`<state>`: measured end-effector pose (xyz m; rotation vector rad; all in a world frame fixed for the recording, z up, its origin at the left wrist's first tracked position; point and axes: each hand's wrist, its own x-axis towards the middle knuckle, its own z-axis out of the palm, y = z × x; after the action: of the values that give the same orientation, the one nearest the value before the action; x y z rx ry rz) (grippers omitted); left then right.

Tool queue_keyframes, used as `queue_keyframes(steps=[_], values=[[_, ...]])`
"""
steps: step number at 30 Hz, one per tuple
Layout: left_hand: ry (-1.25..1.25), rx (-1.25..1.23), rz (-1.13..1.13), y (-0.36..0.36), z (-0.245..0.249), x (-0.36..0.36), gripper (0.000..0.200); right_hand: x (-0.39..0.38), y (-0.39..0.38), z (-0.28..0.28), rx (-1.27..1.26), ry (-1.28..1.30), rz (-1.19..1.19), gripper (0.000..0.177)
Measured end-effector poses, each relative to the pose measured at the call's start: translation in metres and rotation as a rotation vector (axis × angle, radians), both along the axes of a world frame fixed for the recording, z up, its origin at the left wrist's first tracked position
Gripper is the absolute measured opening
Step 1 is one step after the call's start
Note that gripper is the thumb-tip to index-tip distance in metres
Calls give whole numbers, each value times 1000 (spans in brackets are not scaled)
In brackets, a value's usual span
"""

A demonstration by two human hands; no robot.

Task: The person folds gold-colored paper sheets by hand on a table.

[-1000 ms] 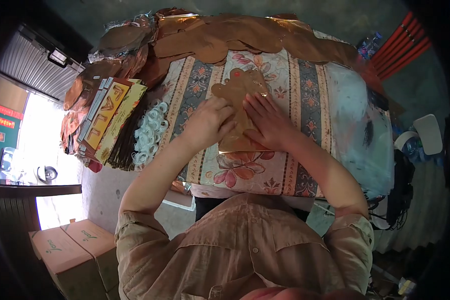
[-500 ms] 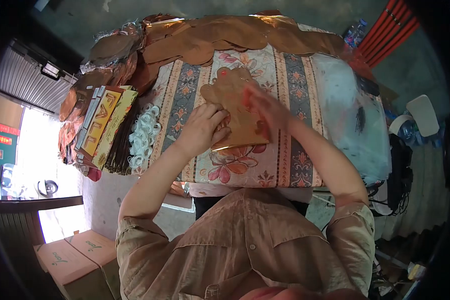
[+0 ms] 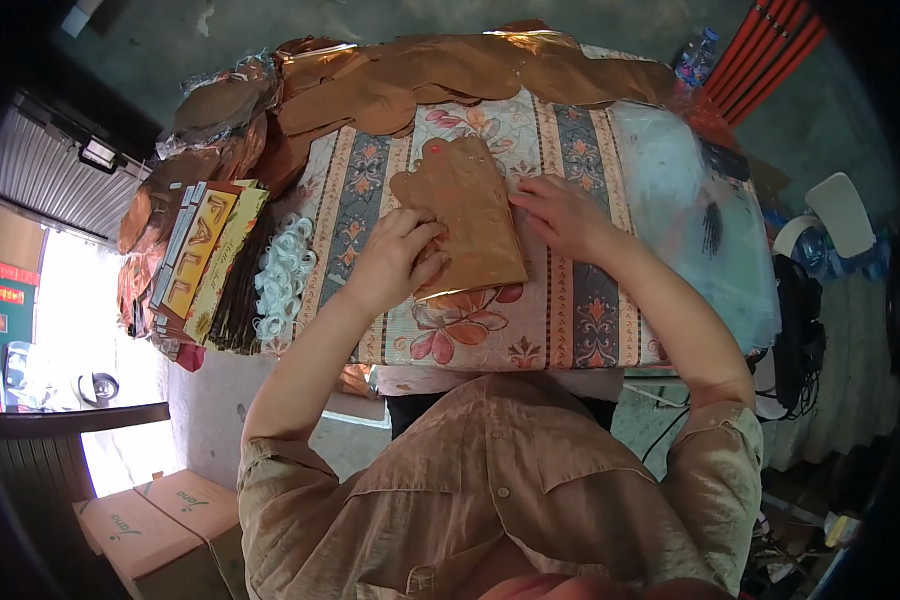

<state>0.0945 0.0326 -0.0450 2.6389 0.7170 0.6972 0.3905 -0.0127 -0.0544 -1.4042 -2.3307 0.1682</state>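
Observation:
A folded sheet of brown foil (image 3: 475, 225) with a wavy top edge and a small red spot lies flat on the patterned cloth. My left hand (image 3: 400, 250) holds its left side down, with fingers bent on the foil and the thumb below them. At the foil's right edge is my right hand (image 3: 565, 220). Its fingers are stretched out and low, with the tips by the edge. Whether those tips touch the foil is hard to tell.
Brown foil pieces (image 3: 410, 85) line the table's far edge. On the left sit printed "FALL" packs (image 3: 198, 250) and white coiled ribbons (image 3: 285, 275). Clear plastic bags (image 3: 660, 190) lie at right. Red poles (image 3: 770, 60) stand behind; cartons (image 3: 160, 520) sit on the floor.
My right hand has moved from over the foil out to its right edge and lowered. The foil's right side now lies straighter and narrower. My left hand stays in place.

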Motion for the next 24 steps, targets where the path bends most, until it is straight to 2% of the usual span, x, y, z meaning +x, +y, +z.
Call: queue_keyframes(steps=[9,12,19,24], values=[[-1,-1,-4,1,-1,0,32,-1,4,2,-17,-53,44,37],[7,-2,-6,1,-1,0,33,-1,5,-1,59,-28,47,35],[10,-12,4,1,-2,0,34,4,13,-19,-20,99,35,36],[8,-10,15,1,-3,0,33,0,20,-9,-64,102,56,32]])
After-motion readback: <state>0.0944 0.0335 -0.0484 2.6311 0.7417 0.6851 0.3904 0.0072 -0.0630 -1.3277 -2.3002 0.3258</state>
